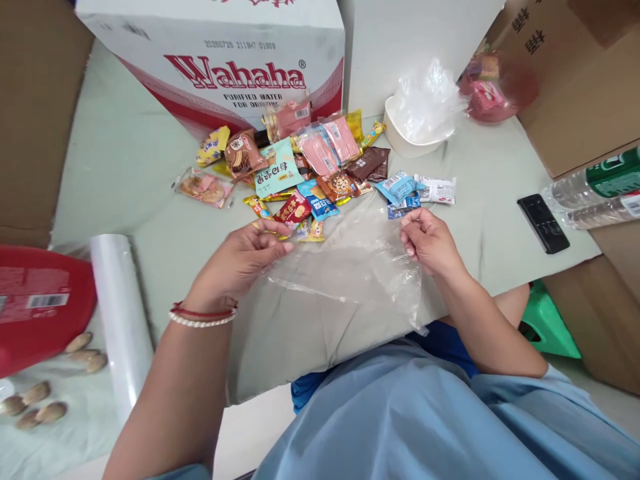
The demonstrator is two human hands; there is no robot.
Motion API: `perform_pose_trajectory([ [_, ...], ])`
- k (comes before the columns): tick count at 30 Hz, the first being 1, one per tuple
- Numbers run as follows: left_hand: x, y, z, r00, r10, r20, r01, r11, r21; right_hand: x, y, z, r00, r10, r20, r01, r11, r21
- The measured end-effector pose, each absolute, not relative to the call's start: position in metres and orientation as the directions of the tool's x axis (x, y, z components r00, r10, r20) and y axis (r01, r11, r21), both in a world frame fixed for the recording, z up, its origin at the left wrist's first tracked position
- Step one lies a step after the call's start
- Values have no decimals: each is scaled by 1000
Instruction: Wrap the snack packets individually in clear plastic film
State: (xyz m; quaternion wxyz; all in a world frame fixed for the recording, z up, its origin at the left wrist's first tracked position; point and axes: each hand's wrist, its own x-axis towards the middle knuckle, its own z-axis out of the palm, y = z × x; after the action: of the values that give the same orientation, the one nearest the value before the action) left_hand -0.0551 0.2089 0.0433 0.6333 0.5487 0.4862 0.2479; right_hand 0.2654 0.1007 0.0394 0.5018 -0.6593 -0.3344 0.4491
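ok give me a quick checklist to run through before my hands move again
1. Left hand on the plastic bag: ok, thumb and fingers pinch its edge.
2. Right hand on the bag: ok, it grips the other side.
3. Bag mouth open: cannot tell, the film is too clear.
4. Snacks within reach: ok, heaped just beyond the bag.
5. Phone out of the way: ok, well right of both hands.

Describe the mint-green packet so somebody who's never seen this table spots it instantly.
Find the big Wahaha box behind the heap of snacks. In that heap, the mint-green packet lies between a brown packet to its left and pink packets to its right. Its pale green wrapper with large lettering sets it apart.
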Motion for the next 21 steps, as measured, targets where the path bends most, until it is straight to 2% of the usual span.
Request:
perform_pose_trajectory([
  [2,-55,202,51,125,984,-127,386,69,920,263,107,31,365,886,-287,-25,-299,-954],
  [4,-42,183,64,-44,972,233,584,-164,795,257,111,23,355,886,-300,-30,-310,-950],
  [5,-32,171,70,-16,929,370,630,-278,725,253,112,19,349,888,-300,-27,-310,-950],
  [6,-21,160,75,102,878,467,613,-425,666,250,113,17,342,891,-298,-23,-309,-951],
  [7,-10,149,78,274,819,503,547,-563,620,248,113,15,336,895,-293,-17,-305,-952],
  [9,8,135,76,583,702,409,428,-694,579,247,115,12,330,901,-282,-1,-299,-954],
  [11,15,130,65,774,620,129,458,-689,562,251,117,9,338,902,-270,29,-297,-954],
  [13,9,131,52,820,541,-184,554,-674,488,259,121,7,353,901,-251,71,-293,-953],
  [15,-5,133,42,813,455,-363,580,-690,433,268,126,2,358,906,-225,112,-280,-953],
  [21,-52,134,44,817,383,-430,574,-605,552,294,141,-6,271,954,-132,327,-220,-919],
])
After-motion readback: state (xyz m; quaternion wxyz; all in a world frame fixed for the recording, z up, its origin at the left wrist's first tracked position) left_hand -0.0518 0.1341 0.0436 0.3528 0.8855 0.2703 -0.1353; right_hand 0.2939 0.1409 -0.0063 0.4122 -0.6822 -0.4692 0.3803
